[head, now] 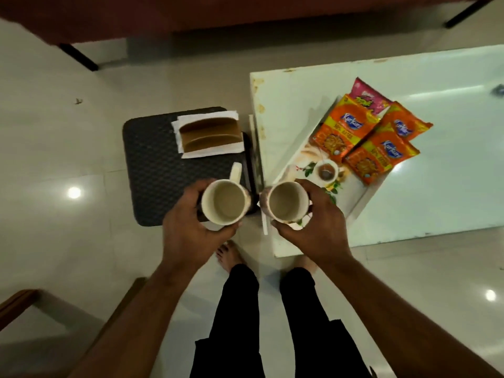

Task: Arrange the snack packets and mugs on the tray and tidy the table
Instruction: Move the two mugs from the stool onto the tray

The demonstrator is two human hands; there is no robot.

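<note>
My left hand (188, 227) grips an empty white mug (225, 201), held above the dark stool, handle pointing away from me. In my right hand (316, 225) is a second empty mug (286, 201) with a floral print, held over the near left corner of the white table. A white tray (354, 197) with a teacup picture lies on the table. Three orange snack packets (346, 129) and a pink packet (365, 98) rest across the tray's far end.
A dark woven stool (152, 170) left of the table (450, 186) carries a brown napkin holder (210, 135) with white napkins. A sofa edge (163, 17) runs along the top. A wooden chair (16, 304) stands lower left. My bare feet are on the tiled floor.
</note>
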